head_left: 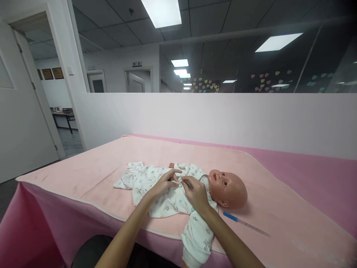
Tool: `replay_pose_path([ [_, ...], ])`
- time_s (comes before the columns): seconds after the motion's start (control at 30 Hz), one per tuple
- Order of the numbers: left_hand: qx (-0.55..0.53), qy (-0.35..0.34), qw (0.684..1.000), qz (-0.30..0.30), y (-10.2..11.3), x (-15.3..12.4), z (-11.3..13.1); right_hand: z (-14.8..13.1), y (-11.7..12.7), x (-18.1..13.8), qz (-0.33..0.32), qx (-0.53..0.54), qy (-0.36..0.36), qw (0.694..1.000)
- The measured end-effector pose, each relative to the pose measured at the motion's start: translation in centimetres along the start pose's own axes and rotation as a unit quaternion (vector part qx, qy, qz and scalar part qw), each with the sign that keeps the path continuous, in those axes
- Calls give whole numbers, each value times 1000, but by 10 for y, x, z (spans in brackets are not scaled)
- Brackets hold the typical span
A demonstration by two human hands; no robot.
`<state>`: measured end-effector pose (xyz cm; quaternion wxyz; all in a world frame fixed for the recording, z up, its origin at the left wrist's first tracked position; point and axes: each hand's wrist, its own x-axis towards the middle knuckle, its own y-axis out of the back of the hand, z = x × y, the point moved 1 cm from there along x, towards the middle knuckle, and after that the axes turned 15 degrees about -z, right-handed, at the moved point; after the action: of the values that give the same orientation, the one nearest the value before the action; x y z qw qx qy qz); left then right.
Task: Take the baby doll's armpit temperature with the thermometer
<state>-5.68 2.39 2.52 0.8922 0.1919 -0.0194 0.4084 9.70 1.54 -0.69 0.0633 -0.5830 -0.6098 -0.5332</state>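
Note:
A baby doll lies on its back with its head to the right. It wears a white baby outfit with a small print. Over its chest, my left hand pinches the front of the outfit near a thin white strip, perhaps a tie. My right hand is closed at the same spot, thumb and fingertips together on the cloth. The fingertips of both hands nearly meet, and what exactly lies between them is partly hidden. One sleeve hangs over the near edge of the table.
Beside the doll's head lies a slim clear stick with a blue end, which looks like a thermometer. A peach pad covers the pink tablecloth. Behind stands a white wall with glass above. To the left is a doorway.

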Motion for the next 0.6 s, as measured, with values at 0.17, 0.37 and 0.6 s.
replay_pose_path([
  [0.17,73,-3,997,33,-8,-3,3,-1,2,-1,17,-14,6,1000],
  [0.37,145,1,986,84,-11,-3,2,-1,2,-2,23,-21,12,999],
  [0.6,71,-13,995,64,-7,0,-6,-1,2,-1,9,-12,22,1000],
])
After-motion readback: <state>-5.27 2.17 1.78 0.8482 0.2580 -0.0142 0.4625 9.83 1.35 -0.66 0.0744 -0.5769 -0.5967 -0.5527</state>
